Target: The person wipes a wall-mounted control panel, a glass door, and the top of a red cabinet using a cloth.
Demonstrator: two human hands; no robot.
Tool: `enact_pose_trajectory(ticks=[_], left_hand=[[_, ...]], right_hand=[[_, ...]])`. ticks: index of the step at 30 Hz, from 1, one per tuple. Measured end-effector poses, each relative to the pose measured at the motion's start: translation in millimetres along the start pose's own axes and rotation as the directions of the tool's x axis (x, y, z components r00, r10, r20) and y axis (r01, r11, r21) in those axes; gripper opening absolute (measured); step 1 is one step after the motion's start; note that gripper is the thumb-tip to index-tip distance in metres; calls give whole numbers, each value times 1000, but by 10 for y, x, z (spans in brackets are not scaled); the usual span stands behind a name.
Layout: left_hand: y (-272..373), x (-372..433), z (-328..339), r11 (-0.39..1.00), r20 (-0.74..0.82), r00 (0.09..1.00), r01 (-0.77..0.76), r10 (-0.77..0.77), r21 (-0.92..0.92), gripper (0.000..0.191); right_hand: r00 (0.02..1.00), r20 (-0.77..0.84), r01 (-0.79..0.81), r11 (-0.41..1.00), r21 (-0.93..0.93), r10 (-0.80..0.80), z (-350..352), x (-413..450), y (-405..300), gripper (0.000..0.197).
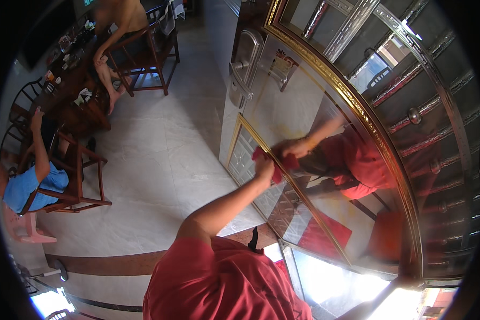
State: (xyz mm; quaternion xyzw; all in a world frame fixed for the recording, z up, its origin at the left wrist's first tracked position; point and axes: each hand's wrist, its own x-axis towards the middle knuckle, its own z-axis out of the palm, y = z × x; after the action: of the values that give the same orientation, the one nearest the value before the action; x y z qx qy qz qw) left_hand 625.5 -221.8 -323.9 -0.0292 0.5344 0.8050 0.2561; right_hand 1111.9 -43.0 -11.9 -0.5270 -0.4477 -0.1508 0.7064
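A red cloth (277, 175) is bunched in my left hand (265, 167), which presses it against the shiny, mirror-like panel of a metal door (304, 120), beside a slanting gold trim strip (300, 190). The panel reflects the hand, the cloth and a red shirt. At the lower right, my right arm reaches to the bottom of the door's gold and brown frame; my right hand (410, 282) is at that edge, dark and blurred against the glare, so its finger positions are unclear. A silver lever handle (241, 82) sits on the door's upper left edge.
Decorative metal bars (424, 116) fill the right side. A person in blue (36, 184) sits on a wooden chair at left; another person (124, 24) sits on a wooden chair by a dark wooden table (64, 84). A pink plastic stool (30, 228) stands lower left. The tiled floor has a brown stone border.
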Motion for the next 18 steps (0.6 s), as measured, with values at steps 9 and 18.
enact_pose_trajectory(ticks=[9,18], left_hand=[[234,472,-361,974,-28,993,104,-112,-203,35],[-115,-1838,1055,586,485,524,809,-700,-29,14]], right_hand=[[1000,-3,3,1000,-16,-3,-61,26,45,35],[1000,-25,16,1000,-5,-16,-37,-8,20,34]])
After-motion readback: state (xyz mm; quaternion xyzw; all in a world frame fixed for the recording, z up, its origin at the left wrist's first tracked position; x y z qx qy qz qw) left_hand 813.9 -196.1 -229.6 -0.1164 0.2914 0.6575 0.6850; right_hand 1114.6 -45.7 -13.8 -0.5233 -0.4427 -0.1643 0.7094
